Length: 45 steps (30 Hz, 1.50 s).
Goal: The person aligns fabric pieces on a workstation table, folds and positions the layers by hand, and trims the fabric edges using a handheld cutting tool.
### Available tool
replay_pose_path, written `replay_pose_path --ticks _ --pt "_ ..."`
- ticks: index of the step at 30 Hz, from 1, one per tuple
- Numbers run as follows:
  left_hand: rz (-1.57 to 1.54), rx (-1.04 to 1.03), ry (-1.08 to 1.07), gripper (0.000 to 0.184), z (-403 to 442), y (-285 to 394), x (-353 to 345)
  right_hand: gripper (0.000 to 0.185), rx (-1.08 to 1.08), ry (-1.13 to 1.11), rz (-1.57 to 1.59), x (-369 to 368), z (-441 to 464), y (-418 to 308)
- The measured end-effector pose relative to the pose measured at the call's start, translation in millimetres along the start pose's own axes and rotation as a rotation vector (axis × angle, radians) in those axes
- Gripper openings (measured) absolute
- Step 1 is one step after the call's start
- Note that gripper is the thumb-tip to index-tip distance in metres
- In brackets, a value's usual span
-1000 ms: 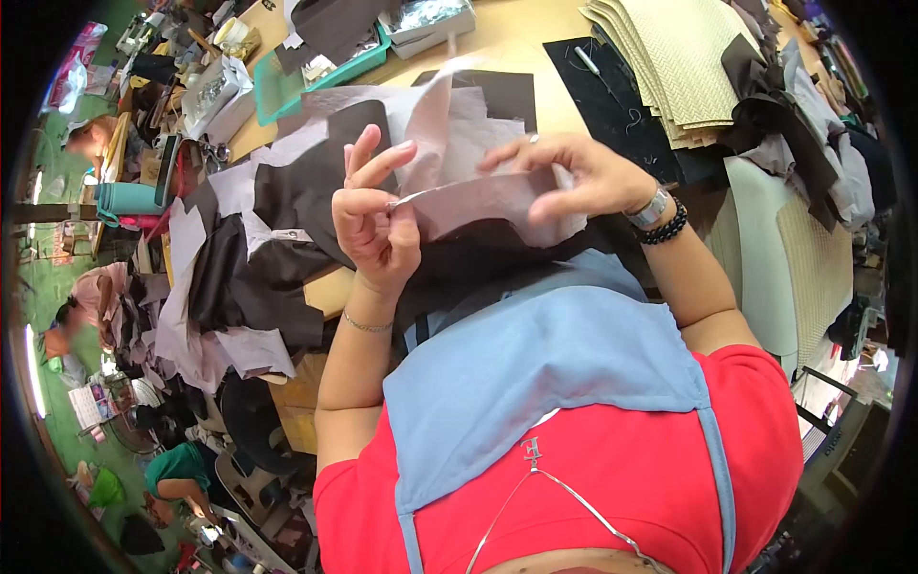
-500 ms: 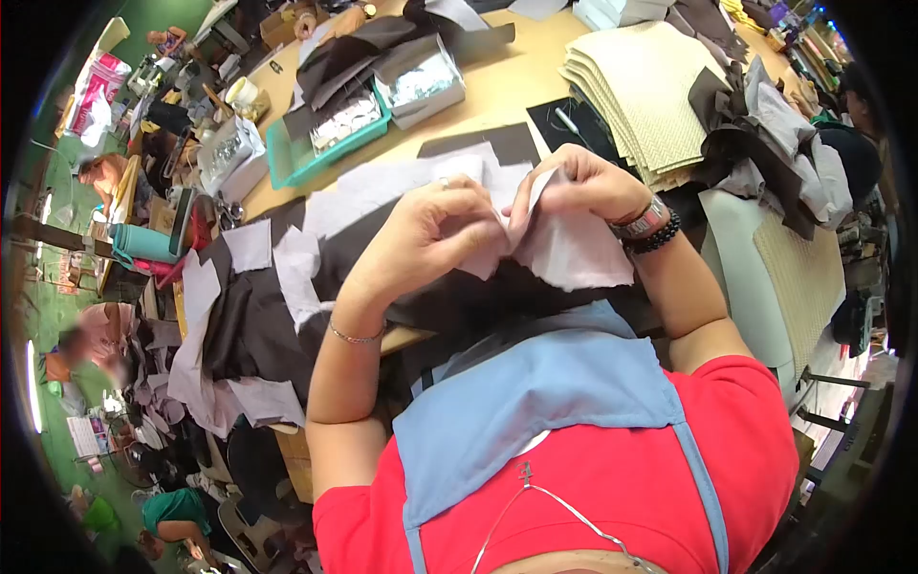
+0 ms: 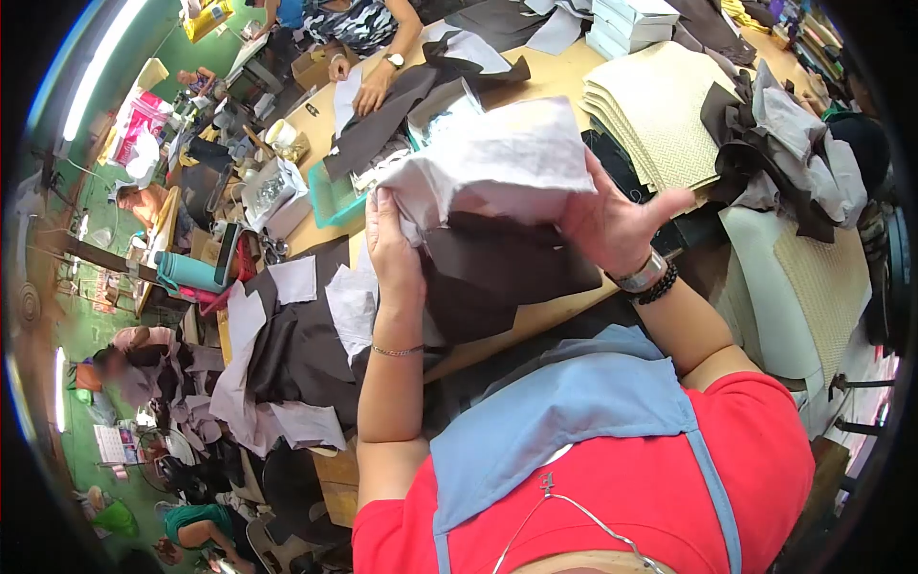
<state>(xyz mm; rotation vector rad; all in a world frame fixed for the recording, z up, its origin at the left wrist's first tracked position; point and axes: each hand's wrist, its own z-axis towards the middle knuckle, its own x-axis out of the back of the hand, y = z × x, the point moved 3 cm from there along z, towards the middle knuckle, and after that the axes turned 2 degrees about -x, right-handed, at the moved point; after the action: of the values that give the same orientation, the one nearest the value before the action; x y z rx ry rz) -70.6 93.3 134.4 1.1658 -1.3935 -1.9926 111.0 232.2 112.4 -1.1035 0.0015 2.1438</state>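
A pale, whitish piece of material (image 3: 507, 153) is raised in front of me above the table. My left hand (image 3: 394, 249) grips its left edge, thumb pressed on the near side. At its right end is my right hand (image 3: 617, 215), palm up against the piece, thumb stretched out and its other fingers partly hidden. Below and between my hands lies dark brown material (image 3: 497, 277). Further left, more dark pieces (image 3: 301, 335) lie with pale pieces (image 3: 294, 279) over them.
A teal tray (image 3: 335, 199) stands beyond my left hand. Textured cream sheets (image 3: 660, 115) are stacked at the back right, beside a dark and pale heap (image 3: 798, 163). Across the table, a co-worker's hands (image 3: 371, 88) are over dark material. A teal bottle (image 3: 191, 273) lies at left.
My hands have moved apart and the pale piece is now lifted and spread between them. My right hand has opened out. The view has tilted up, bringing the co-worker across the table into sight.
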Motion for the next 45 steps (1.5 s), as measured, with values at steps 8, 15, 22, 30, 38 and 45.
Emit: replay_pose_path --ticks 8,15,22,30,38,45 --pt "0.069 -0.04 -0.039 0.027 -23 12 14 0.03 -0.116 0.405 -0.791 2 21 13" --pt "1.438 -1.034 0.514 0.051 -48 97 183 0.045 -0.086 -0.004 -0.661 -52 78 63" --pt "1.421 -0.786 0.826 0.043 -129 227 247 0.031 -0.198 -0.558 -0.548 -145 89 161" --pt "1.593 -0.349 0.502 0.036 -157 306 157 0.023 -0.951 -0.328 0.427 -218 43 185" --pt "1.209 0.015 -0.35 0.031 -29 201 89 0.038 -0.951 0.289 0.031 -66 20 145" --pt "0.469 0.135 -0.369 0.02 38 -143 112 0.04 -0.48 0.826 -0.788 113 -47 74"
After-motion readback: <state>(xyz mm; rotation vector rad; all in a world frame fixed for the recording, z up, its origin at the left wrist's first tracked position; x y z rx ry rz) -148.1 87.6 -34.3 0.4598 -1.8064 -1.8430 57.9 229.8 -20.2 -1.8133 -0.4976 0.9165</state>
